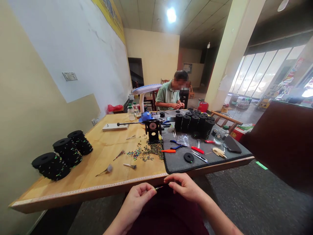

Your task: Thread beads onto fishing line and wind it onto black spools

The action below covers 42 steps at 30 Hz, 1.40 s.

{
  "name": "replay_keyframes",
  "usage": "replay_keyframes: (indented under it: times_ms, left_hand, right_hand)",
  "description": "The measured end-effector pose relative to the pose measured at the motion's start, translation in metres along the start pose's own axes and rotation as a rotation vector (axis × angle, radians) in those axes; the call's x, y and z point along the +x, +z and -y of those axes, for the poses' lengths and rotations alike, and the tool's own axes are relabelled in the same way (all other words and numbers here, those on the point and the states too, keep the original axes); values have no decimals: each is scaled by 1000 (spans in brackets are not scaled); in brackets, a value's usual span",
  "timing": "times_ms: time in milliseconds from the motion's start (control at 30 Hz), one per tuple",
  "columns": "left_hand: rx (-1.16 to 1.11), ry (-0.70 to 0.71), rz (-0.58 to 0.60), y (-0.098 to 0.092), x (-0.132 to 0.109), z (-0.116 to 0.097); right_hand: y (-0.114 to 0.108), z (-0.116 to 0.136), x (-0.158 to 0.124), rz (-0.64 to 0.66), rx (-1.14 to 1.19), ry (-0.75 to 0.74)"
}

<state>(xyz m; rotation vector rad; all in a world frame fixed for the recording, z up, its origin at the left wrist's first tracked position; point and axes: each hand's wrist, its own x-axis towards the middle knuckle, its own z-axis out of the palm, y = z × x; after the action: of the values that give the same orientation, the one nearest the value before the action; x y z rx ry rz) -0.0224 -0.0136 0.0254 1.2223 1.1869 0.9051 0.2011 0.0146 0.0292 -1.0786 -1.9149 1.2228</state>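
Note:
Just off the table's near edge, my left hand [143, 197] pinches a small thin piece [158, 188] between thumb and forefinger. It has a greenish body and a dark slender tip pointing right; its exact kind is too small to make out. My right hand [182, 186] is close by on the right, a short gap from that tip. Its thumb and forefinger are curled nearly together, and whatever they may hold is too fine to see. Beyond my hands, a heap of small dark and greenish pieces [155, 150] and scattered coloured beads [135, 153] lie on the wooden table [102, 173].
A black winding device [153, 132] stands mid-table. Brushes [107, 169], blue-handled pliers [177, 147], scissors [199, 156] and an orange-handled tool [169, 151] lie around. Black foam rolls stand left [47, 166] and on the grey mat [195, 123]. Opposite sits a co-worker [170, 94].

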Motion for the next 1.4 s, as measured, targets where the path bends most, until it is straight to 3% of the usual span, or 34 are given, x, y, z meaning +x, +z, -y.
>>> replay_keyframes:
  times_ms: [400, 667, 800, 1133, 1400]
  left_hand:
    - [6, 21, 13, -2, 0, 5]
    - [21, 16, 30, 0, -2, 1]
    - [20, 18, 33, 1, -3, -1]
    - [-6, 30, 37, 1, -4, 0]
    - [2, 28, 27, 0, -7, -5]
  right_hand:
    - [13, 20, 5, 64, 125, 37]
    - [19, 22, 7, 29, -2, -50]
    - [17, 18, 6, -3, -18, -87]
    - [13, -7, -5, -41, 68, 64]
    - [16, -10, -5, -55, 66, 67]
